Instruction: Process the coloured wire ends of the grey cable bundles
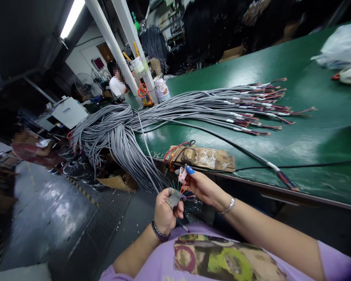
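Observation:
My left hand, with a grey wrap over its thumb, is closed around the end of a grey cable whose thin coloured wires fan out toward my right hand. My right hand has blue tape on its thumb and pinches a small pinkish-white plastic piece, perhaps a connector. A red wire runs up between the two hands; whether it enters the piece I cannot tell. Just beyond them, at the table edge, lies a worn wooden block with red and black leads strapped to it.
A large bundle of grey cables lies across the green table and hangs over its edge. One cable with stripped wires lies apart. Scissors and a lidded cup stand by the post. Two people are in the background.

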{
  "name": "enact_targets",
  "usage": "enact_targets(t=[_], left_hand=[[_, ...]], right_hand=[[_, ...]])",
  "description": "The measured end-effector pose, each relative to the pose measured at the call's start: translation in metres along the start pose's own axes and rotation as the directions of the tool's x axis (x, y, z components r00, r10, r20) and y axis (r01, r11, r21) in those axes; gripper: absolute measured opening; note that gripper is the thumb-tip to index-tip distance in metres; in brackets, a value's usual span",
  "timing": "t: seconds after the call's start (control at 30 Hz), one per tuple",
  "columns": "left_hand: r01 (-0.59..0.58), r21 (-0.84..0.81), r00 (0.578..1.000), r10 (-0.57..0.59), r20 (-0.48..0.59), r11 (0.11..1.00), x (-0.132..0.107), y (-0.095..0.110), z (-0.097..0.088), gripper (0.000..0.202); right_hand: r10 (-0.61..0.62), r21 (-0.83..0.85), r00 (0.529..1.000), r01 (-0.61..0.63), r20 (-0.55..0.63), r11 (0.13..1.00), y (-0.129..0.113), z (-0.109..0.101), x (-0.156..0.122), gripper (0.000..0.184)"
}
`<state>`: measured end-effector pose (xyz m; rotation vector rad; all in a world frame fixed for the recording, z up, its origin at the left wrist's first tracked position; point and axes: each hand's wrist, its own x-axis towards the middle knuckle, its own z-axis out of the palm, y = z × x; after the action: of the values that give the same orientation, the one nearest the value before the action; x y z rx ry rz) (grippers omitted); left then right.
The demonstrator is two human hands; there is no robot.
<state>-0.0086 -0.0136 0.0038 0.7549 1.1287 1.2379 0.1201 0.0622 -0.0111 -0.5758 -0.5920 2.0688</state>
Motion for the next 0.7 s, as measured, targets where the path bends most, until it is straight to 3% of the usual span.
enact_targets(t=[0.47, 0.7], left_hand=[[0.027, 0.023, 0.999, -0.026, -0.042, 0.999, 0.0075, -0.0038, 0.0058, 0.033], [0.012, 0.018, 0.999, -0.011, -0.048, 1.0, 0.0028, -0.0046, 0.0022, 0.036]], right_hand=[[-0.038, 0.016, 0.996, 0.04, -0.078, 0.999, 0.0059, 0.0001, 0.0052, 0.033], [-0.005, 0.037, 1.0, 0.006, -0.01, 0.999, 0.005, 0.0013, 0.002, 0.032]])
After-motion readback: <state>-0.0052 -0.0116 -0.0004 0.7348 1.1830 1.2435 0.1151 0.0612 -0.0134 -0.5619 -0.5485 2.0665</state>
